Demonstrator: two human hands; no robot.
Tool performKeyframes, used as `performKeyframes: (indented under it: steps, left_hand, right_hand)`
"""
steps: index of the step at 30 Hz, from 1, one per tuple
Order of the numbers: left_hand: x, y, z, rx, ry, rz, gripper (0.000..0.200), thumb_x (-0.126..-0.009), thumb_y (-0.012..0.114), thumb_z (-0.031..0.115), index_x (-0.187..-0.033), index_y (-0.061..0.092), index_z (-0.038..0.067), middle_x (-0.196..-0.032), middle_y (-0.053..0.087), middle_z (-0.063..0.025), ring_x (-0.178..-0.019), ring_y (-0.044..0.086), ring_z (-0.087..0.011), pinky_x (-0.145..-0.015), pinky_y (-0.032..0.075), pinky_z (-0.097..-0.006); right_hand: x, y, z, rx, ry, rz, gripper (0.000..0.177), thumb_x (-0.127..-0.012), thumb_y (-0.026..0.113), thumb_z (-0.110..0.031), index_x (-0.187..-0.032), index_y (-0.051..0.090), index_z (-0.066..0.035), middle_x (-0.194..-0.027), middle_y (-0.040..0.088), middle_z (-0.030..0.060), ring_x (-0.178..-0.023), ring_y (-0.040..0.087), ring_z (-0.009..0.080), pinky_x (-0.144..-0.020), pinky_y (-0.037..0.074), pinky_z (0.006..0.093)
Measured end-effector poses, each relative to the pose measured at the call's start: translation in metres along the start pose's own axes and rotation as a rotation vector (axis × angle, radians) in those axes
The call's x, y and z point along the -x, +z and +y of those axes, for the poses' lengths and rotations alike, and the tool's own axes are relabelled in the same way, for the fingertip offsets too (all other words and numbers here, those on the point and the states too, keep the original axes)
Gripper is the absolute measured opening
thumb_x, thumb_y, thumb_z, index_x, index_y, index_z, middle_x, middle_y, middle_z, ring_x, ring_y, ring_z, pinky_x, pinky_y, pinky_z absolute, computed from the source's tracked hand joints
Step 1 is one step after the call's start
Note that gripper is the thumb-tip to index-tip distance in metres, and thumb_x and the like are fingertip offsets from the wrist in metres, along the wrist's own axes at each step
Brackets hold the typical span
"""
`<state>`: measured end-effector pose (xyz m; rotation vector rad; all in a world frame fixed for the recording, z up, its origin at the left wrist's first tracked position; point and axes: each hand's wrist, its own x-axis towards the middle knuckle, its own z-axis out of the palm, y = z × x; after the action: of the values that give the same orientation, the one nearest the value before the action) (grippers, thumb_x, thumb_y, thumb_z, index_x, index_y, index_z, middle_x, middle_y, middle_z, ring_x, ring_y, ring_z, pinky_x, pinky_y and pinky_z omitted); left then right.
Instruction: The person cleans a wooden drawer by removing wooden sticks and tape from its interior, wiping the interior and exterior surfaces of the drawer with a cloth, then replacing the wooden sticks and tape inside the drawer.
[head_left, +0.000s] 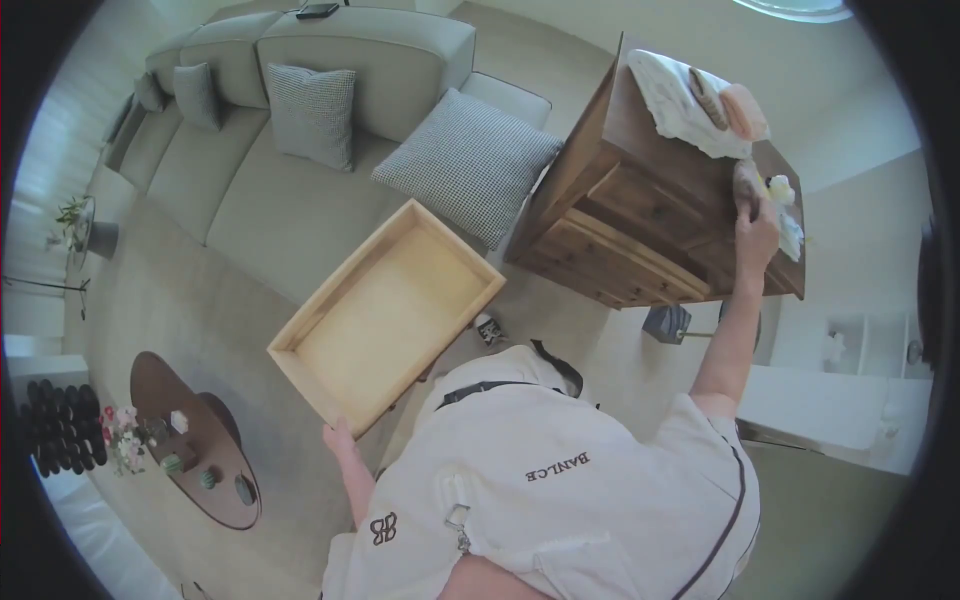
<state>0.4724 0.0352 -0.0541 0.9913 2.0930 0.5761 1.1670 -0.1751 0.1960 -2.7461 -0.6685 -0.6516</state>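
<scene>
My left hand (pixel 342 442) grips the near corner of a pale wooden drawer (pixel 365 330), which is out of the dresser and tilted in front of me with nothing inside. My right hand (pixel 757 232) reaches to the dresser top, fingers closed around a small greyish-brown bundle of cloth (pixel 746 180). Beside that bundle lie folded white cloth (pixel 672 100), a brown roll (pixel 708 98) and a pink roll (pixel 743 112). Just right of my hand are a yellow-and-white item (pixel 781 189) and a pale blue cloth (pixel 790 238). Fingertips are partly hidden.
The dark wooden dresser (pixel 600 165) has a drawer-sized gap in its front. A grey sofa (pixel 270 200) with a checked cushion (pixel 465 160) stands beyond the drawer. At lower left is an oval brown table (pixel 215 450) with flowers (pixel 122 440) beside it.
</scene>
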Motion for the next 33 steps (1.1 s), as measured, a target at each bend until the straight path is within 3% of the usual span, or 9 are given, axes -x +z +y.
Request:
performKeyframes:
  steps: [3, 9, 15, 18, 21, 24, 27, 29, 33]
  left_hand:
    - [-0.009, 0.007, -0.008, 0.072, -0.045, 0.022, 0.021, -0.071, 0.053, 0.01, -0.087, 0.055, -0.003, -0.089, 0.059, -0.0146, -0.077, 0.054, -0.0225, -0.07, 0.045, -0.0325]
    - [-0.015, 0.02, -0.006, 0.166, -0.137, 0.038, 0.017, -0.07, 0.053, 0.008, -0.082, 0.05, -0.002, -0.086, 0.055, -0.0149, -0.073, 0.052, -0.0231, -0.066, 0.045, -0.0353]
    - [-0.018, 0.035, -0.028, 0.381, -0.149, 0.077, 0.032, -0.071, 0.058, 0.009, -0.101, 0.056, -0.002, -0.096, 0.06, -0.0138, -0.081, 0.056, -0.0229, -0.068, 0.048, -0.0383]
    - [-0.03, 0.038, -0.033, 0.283, -0.117, 0.078, 0.038, -0.068, 0.056, 0.014, -0.102, 0.059, -0.003, -0.096, 0.062, -0.0154, -0.083, 0.06, -0.0249, -0.069, 0.049, -0.0369]
    - [-0.021, 0.042, -0.018, 0.247, -0.152, 0.026, 0.025, -0.069, 0.056, 0.013, -0.089, 0.055, -0.001, -0.09, 0.059, -0.0142, -0.078, 0.055, -0.0231, -0.067, 0.046, -0.0341]
    - [-0.03, 0.05, -0.033, 0.142, -0.178, -0.009, 0.029, -0.066, 0.058, 0.018, -0.087, 0.053, -0.001, -0.089, 0.057, -0.0143, -0.077, 0.053, -0.0244, -0.066, 0.042, -0.0336]
    - [-0.043, 0.051, -0.051, 0.195, -0.199, 0.013, 0.026, -0.066, 0.058, 0.017, -0.084, 0.052, 0.0, -0.086, 0.056, -0.0133, -0.075, 0.052, -0.0231, -0.064, 0.042, -0.0335]
    - [-0.046, 0.054, -0.06, 0.21, -0.232, -0.002, 0.029, -0.067, 0.058, 0.018, -0.088, 0.052, 0.0, -0.09, 0.056, -0.0148, -0.078, 0.053, -0.0249, -0.065, 0.042, -0.0342]
    - [-0.058, 0.055, -0.067, 0.151, -0.214, -0.023, 0.03, -0.068, 0.056, 0.016, -0.095, 0.057, 0.002, -0.094, 0.061, -0.0137, -0.082, 0.057, -0.024, -0.068, 0.044, -0.0336]
  right_hand:
    - [-0.001, -0.003, 0.023, -0.067, 0.089, 0.411, 0.024, -0.081, 0.049, -0.019, -0.098, 0.063, -0.01, -0.097, 0.065, 0.0069, -0.088, 0.06, 0.0262, -0.076, 0.046, 0.0349]
    - [0.011, 0.018, 0.035, -0.082, 0.046, 0.145, 0.025, -0.088, 0.041, -0.024, -0.092, 0.059, -0.006, -0.093, 0.062, 0.0137, -0.087, 0.056, 0.0324, -0.075, 0.041, 0.0388]
    - [0.04, 0.002, -0.003, -0.048, -0.26, -0.038, 0.056, -0.085, 0.055, -0.039, -0.121, 0.045, 0.003, -0.12, 0.049, 0.0195, -0.114, 0.043, 0.032, -0.098, 0.033, 0.0369]
    - [0.04, 0.008, -0.01, -0.088, -0.276, -0.017, 0.041, -0.09, 0.045, -0.034, -0.118, 0.05, -0.005, -0.115, 0.054, 0.0152, -0.109, 0.049, 0.0303, -0.093, 0.036, 0.0358]
    - [0.041, -0.011, -0.029, -0.142, -0.131, 0.199, 0.034, -0.088, 0.045, -0.019, -0.116, 0.049, 0.0, -0.108, 0.055, 0.018, -0.101, 0.052, 0.0341, -0.082, 0.043, 0.0398]
    - [0.061, -0.024, -0.101, -0.422, -0.043, 0.319, 0.04, -0.086, 0.053, -0.03, -0.113, 0.051, 0.0, -0.106, 0.058, 0.0187, -0.099, 0.054, 0.0335, -0.08, 0.044, 0.0383]
    - [0.093, 0.013, -0.174, -0.954, 0.09, -0.087, 0.031, -0.083, 0.059, -0.025, -0.108, 0.058, -0.007, -0.101, 0.059, 0.0082, -0.093, 0.052, 0.0162, -0.081, 0.043, 0.031]
    - [0.118, 0.035, -0.219, -1.436, 0.402, -0.591, 0.032, -0.081, 0.059, -0.026, -0.107, 0.058, -0.008, -0.098, 0.061, 0.0078, -0.088, 0.056, 0.0185, -0.072, 0.046, 0.0307]
    - [0.153, 0.057, -0.278, -1.632, 0.804, -1.077, 0.035, -0.076, 0.061, -0.028, -0.105, 0.057, -0.01, -0.098, 0.06, 0.0096, -0.088, 0.057, 0.0221, -0.065, 0.046, 0.0317]
